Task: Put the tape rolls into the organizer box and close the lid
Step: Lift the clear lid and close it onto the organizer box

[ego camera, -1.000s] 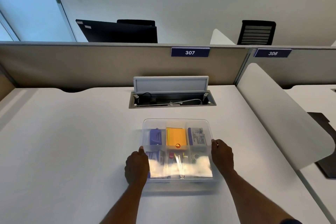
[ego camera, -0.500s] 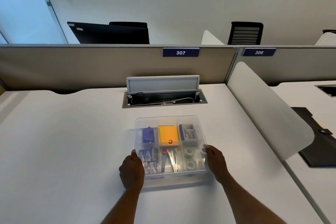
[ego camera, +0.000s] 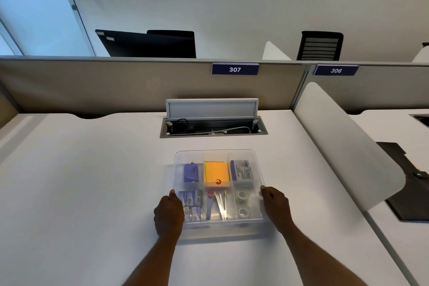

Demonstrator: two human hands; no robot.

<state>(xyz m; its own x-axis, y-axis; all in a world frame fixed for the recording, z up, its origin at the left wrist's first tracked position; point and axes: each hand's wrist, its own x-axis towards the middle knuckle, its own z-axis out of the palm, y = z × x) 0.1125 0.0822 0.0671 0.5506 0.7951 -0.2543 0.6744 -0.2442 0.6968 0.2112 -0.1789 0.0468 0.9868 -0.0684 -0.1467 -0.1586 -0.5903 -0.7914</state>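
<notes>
A clear plastic organizer box (ego camera: 218, 154) sits on the white desk in front of me, its transparent lid lying flat on top. Two clear tape rolls (ego camera: 242, 203) lie in the near right compartment, one behind the other. My left hand (ego camera: 169, 213) grips the box's near left side. My right hand (ego camera: 276, 206) grips the near right side. Other compartments hold a purple item, an orange pad, a printed packet, small packets and metal tools.
An open cable tray (ego camera: 213, 127) with a raised flap is set into the desk behind the box. A grey partition (ego camera: 116, 86) stands at the back. A white curved divider (ego camera: 343, 141) rises on the right, with a black folder (ego camera: 408, 181) beyond it.
The glare on the lid's near half has gone, so the lid now lies flat over the box. Both hands stay on the box's sides.
</notes>
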